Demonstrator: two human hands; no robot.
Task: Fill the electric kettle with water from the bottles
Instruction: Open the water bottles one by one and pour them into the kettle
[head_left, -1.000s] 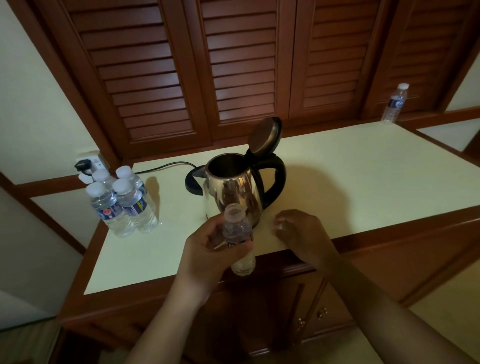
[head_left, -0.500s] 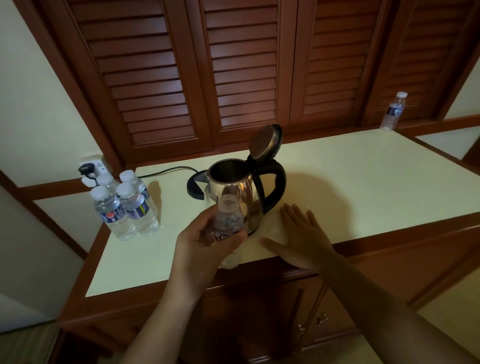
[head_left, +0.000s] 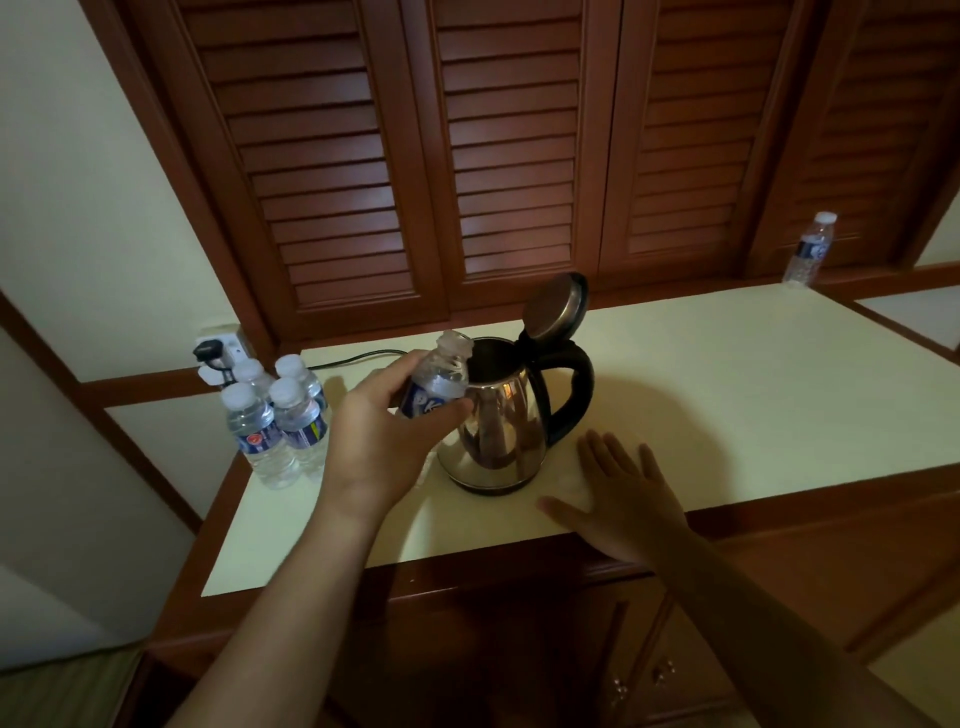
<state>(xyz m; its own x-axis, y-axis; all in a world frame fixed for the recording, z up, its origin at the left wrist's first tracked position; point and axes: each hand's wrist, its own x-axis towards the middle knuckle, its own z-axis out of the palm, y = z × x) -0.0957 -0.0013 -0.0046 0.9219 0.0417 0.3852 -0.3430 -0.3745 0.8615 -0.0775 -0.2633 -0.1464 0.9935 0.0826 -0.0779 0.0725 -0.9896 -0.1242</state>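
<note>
The left hand (head_left: 382, 447) is gripping the uncapped water bottle (head_left: 435, 382), tilting its mouth over the open electric kettle (head_left: 501, 421) for pouring; the right hand (head_left: 626, 496) is lying spread flat on the countertop (head_left: 727, 395), bracing.

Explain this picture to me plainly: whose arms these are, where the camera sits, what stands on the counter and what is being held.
There is no machine here. The camera is worn on a person's head and looks down at their own two bare arms. The left hand grips an uncapped water bottle, tilted with its mouth at the rim of the steel kettle, whose lid stands open. The right hand lies flat and empty on the cream counter beside the kettle. Four capped bottles stand grouped at the left, near a wall socket. One lone bottle stands far back on the right.
</note>
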